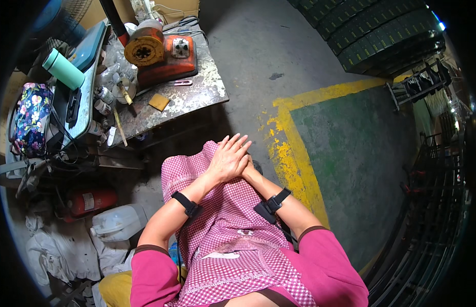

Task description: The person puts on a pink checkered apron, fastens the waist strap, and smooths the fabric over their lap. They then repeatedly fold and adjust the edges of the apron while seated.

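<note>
My left hand [228, 159] lies over my right hand [246, 167], both resting on my knees on the pink checked apron [217, 202]. Stretched out and slightly apart, the left fingers point away from me, with nothing in them. Most of the right hand is covered by the left, so its fingers are hidden. A black strap [187, 203] circles my left forearm, and another black strap [275, 203] is on the right one. Ahead and to the left stands a worn workbench [207, 84], apart from both hands.
On the bench are an orange-red machine [166, 64], a yellowish square block [159, 102] and a mint-green bottle [64, 70]. A red cylinder [92, 200] and translucent jug [119, 223] lie left below. Dark stacked crates [376, 38] stand far right, beyond yellow floor markings [299, 169].
</note>
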Available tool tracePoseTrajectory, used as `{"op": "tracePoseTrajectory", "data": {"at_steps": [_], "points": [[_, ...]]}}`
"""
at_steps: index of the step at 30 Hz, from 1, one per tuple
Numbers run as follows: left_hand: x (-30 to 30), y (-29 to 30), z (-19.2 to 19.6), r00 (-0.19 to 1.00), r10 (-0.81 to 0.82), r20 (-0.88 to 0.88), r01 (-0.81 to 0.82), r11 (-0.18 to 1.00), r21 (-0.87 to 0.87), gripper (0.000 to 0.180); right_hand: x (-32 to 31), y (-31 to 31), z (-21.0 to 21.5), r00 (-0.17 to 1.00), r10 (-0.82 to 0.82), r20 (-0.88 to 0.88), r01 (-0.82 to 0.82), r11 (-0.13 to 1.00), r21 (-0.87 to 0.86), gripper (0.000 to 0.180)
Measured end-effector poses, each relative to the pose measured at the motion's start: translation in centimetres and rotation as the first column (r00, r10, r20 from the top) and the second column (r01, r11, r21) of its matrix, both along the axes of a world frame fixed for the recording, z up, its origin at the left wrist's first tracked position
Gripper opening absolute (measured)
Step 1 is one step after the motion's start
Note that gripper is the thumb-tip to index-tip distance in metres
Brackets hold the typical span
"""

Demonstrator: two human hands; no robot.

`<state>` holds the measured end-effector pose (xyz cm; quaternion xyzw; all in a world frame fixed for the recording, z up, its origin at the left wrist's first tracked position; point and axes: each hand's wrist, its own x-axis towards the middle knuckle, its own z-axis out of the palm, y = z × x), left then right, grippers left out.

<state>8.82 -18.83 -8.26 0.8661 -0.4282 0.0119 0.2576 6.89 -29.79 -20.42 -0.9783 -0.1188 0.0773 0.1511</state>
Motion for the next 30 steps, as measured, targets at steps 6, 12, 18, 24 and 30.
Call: {"op": "tracePoseTrajectory", "data": {"at_steps": [6,12,18,24,30], "points": [[0.0,0.2,-0.2,1.0,0.006,-0.021,-0.006,1.0,-0.022,0.047,-0.2,-0.3,1.8,0.99,-0.005,-0.144,0.028,0.988,0.155,0.058],[0.0,-0.4,0.0,1.0,-0.01,-0.011,0.01,1.0,-0.021,0.048,-0.7,-1.1,-0.2,0.993,-0.101,-0.056,0.112,0.954,0.278,0.063],[0.1,0.3,-0.4,1.0,0.008,0.007,-0.008,1.0,-0.015,0.049,-0.5,-0.3,2.9,0.975,-0.033,-0.219,0.078,0.976,0.203,0.058],[0.1,-0.6,0.3,1.0,-0.009,0.008,0.009,1.0,-0.014,0.052,-0.4,-1.0,-1.9,0.998,-0.064,-0.029,0.069,0.97,0.234,0.063],[0.0,0.3,0.2,0.999,0.034,-0.025,-0.034,0.999,0.006,0.056,-0.1,0.0,-0.9,0.998,-0.023,-0.053,0.035,0.973,0.23,0.065]]}}
